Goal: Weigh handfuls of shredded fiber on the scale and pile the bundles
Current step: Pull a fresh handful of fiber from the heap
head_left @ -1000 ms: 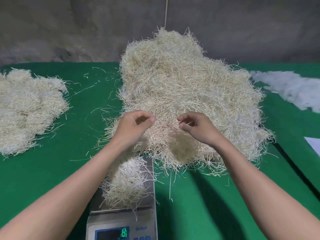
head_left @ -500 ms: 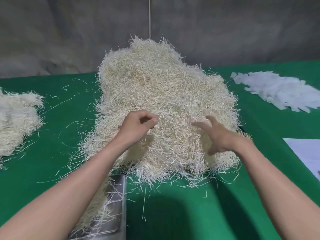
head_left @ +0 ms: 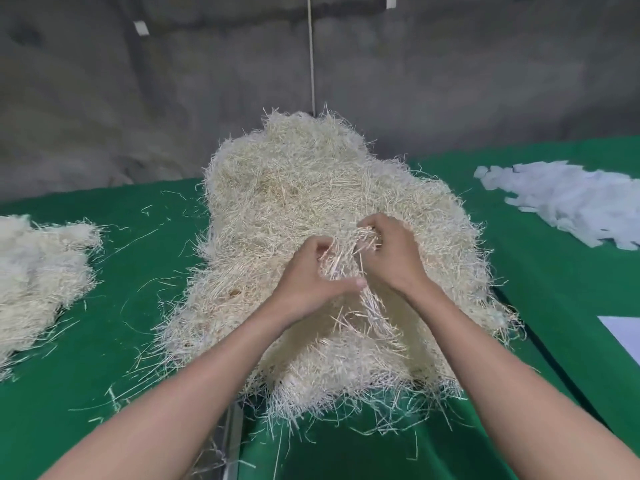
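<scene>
Bg stuff we can see: desk [head_left: 114, 341] w/ a green cloth cover, rough grey wall [head_left: 138, 116] right behind it. Thin pale cord [head_left: 311, 64] runs straight down the wall, approx mid-frame. Small white tape bit [head_left: 141, 28] stuck high up. Far right on the desk we've got a heap of white paper scraps [head_left: 571, 199]. Nearer us there's a flat white sheet [head_left: 623, 336], cut off by the edge, w/ a dark seam [head_left: 554, 370] in the cloth just left of it.

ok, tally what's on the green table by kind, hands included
Fiber heaps: 2, big heap, left heap
White strip pile: 1
White sheet: 1
Scale, edge only: 1
Hands: 2, left hand, right hand, both gripping fiber of the big heap
Total: 7
</scene>
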`<state>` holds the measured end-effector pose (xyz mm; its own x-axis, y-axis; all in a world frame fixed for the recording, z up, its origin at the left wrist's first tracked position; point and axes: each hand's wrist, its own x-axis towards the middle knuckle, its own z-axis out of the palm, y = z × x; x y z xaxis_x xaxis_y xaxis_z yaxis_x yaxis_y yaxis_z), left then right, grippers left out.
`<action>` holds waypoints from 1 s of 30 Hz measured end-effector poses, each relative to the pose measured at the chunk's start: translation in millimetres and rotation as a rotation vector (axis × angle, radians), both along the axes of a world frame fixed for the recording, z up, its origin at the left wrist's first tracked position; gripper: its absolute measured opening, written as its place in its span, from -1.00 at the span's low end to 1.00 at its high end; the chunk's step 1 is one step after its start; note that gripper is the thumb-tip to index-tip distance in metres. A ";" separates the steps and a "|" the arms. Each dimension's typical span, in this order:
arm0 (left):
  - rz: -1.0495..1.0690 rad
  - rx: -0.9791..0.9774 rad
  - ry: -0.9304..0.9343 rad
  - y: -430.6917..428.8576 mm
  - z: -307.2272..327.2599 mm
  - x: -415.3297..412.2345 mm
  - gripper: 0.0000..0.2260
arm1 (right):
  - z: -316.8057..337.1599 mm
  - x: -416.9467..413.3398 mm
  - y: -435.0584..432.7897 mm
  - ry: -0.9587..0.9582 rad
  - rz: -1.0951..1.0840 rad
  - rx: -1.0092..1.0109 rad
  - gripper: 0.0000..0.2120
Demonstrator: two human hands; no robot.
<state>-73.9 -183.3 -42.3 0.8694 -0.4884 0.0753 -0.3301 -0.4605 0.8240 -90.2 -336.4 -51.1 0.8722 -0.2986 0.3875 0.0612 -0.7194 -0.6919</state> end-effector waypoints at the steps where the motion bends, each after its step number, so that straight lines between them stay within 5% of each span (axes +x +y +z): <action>1: 0.000 0.027 -0.050 -8.0 1.7 2.0 -0.32 | 5.5 2.1 2.5 -0.020 0.042 0.074 -0.70; 5: 0.115 -0.064 0.031 -27.6 14.8 28.9 -0.82 | 28.5 11.9 0.9 -0.071 0.170 0.530 -0.68; 8: 0.302 -0.323 0.232 -22.8 33.6 59.2 -0.64 | 34.6 14.2 -14.6 -0.339 -0.091 0.714 -0.73; 10: 0.354 -0.421 0.232 -22.1 42.2 75.7 -0.50 | 30.4 13.2 -12.9 -0.455 -0.104 0.560 -0.80; 12: 0.375 -0.388 0.211 -29.6 51.6 87.2 -0.49 | 23.3 18.5 0.6 -0.360 0.045 0.252 -0.89; 16: 0.273 -0.533 0.309 -48.0 73.0 97.3 -0.82 | 16.0 55.5 16.4 -0.040 0.093 -0.332 -0.65; 22: 0.353 -0.745 0.316 -36.5 103.9 133.7 -0.76 | -16.4 78.7 -4.4 0.169 -0.030 -0.494 -0.31; 24: 0.383 -0.733 0.310 -31.9 99.0 140.0 -0.84 | -32.1 78.9 -11.5 0.222 -0.044 -0.522 -0.29; 30: 0.551 -0.823 0.334 -15.0 73.6 146.8 -0.51 | -57.4 68.9 -34.9 0.379 -0.044 -0.619 -0.36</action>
